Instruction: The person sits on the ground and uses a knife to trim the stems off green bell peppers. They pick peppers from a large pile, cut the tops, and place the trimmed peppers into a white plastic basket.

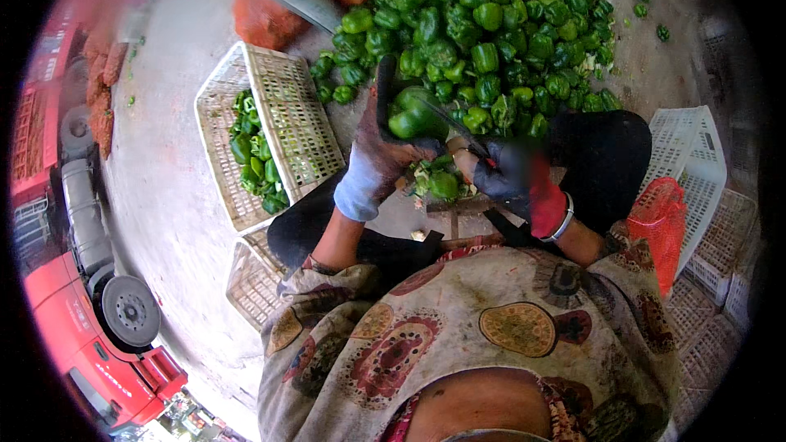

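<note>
In the head view my left hand (387,153) wears a soiled glove with a pale blue cuff and holds a large green bell pepper (412,118). Its index finger points up along the pepper's left side. My right hand (506,169), in a black glove with a red cuff, grips a knife (447,118); the dark, narrow blade reaches across the pepper's right side. Whether the blade has cut in cannot be told. Below my hands, a whole pepper (443,185) lies among green trimmings. Just beyond them rises a large heap of green bell peppers (485,58).
To the left, a white plastic crate (295,110) holds peppers, with another crate (255,279) nearer me. White crates (688,135) and a red mesh bag (657,227) stand right. Filled mesh sacks (270,21) lie beyond. A red truck (92,344) stands far left.
</note>
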`<action>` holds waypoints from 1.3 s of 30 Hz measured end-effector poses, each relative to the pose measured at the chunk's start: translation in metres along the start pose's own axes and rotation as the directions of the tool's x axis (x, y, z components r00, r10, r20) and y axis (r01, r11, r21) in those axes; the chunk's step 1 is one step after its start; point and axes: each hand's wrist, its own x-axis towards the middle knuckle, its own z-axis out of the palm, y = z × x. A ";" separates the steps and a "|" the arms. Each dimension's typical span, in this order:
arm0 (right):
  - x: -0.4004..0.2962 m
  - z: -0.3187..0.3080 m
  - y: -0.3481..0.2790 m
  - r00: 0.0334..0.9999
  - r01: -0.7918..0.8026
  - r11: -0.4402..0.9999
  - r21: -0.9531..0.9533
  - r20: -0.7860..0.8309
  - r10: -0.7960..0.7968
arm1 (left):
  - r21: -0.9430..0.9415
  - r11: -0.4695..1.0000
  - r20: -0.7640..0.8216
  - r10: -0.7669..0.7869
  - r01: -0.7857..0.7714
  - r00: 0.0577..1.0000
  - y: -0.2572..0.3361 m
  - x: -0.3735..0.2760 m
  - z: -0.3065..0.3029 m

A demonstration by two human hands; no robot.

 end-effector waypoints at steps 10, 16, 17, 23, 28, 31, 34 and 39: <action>-0.040 0.004 0.009 0.959 0.246 0.955 -0.168 -0.104 -0.265 | -0.002 0.997 -0.112 0.072 -0.072 0.991 0.043 -0.026 -0.010; -0.052 -0.017 -0.008 0.988 0.155 0.984 0.089 -0.033 -0.153 | -0.103 0.987 -0.109 0.112 -0.123 0.988 0.109 -0.020 -0.027; -0.047 -0.014 0.024 0.989 0.146 0.983 0.108 0.003 -0.147 | -0.143 0.976 -0.081 0.156 -0.166 0.984 0.120 -0.019 -0.028; -0.007 -0.031 -0.023 0.953 0.275 0.809 0.519 -0.037 -0.301 | 0.282 0.898 0.237 0.275 -0.337 0.932 0.108 -0.020 0.006; 0.002 -0.025 -0.042 0.872 0.487 0.752 0.445 -0.295 -0.390 | 0.502 0.858 0.025 0.108 -0.106 0.994 0.076 -0.031 0.023; -0.003 -0.031 -0.020 0.955 0.265 0.873 0.409 0.011 -0.296 | 0.580 0.810 0.066 0.062 -0.089 0.996 0.087 -0.031 0.037; -0.003 -0.033 -0.016 0.969 0.120 0.908 0.401 0.150 -0.195 | 0.549 0.836 0.101 -0.082 0.013 0.991 0.083 -0.034 0.040; -0.014 -0.022 -0.021 0.918 -0.382 0.654 0.653 0.351 0.187 | 0.442 0.880 0.210 -0.292 0.176 0.933 0.048 -0.040 0.029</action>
